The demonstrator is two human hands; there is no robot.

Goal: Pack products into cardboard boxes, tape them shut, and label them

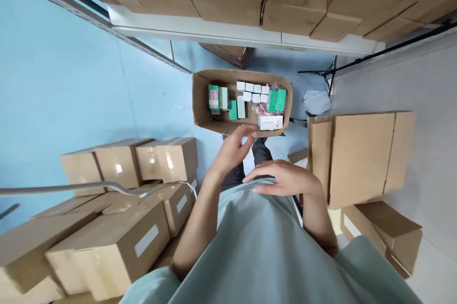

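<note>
My left hand (236,147) hovers by the near edge of an open cardboard box (200,104), its fingers loosely stretched and nothing in them. Closer to my body, my right hand (282,176) hangs in front of my shirt, fingers apart, holding nothing. Inside the box lie green and white cartons (223,98) on the left, a green carton (233,109) near the middle, and several small white boxes (247,96). Toward its right end are green packs (276,100), clear plastic wrapping with something red (260,109), and a white carton (270,122).
Stacked cardboard boxes (107,242) fill the left, with a grey tube (89,186) across them. A shelf (200,30) bearing cartons spans the far side. Flattened cardboard (364,156) and an open carton (391,228) stand at right. A black stand (332,73) is at the far right.
</note>
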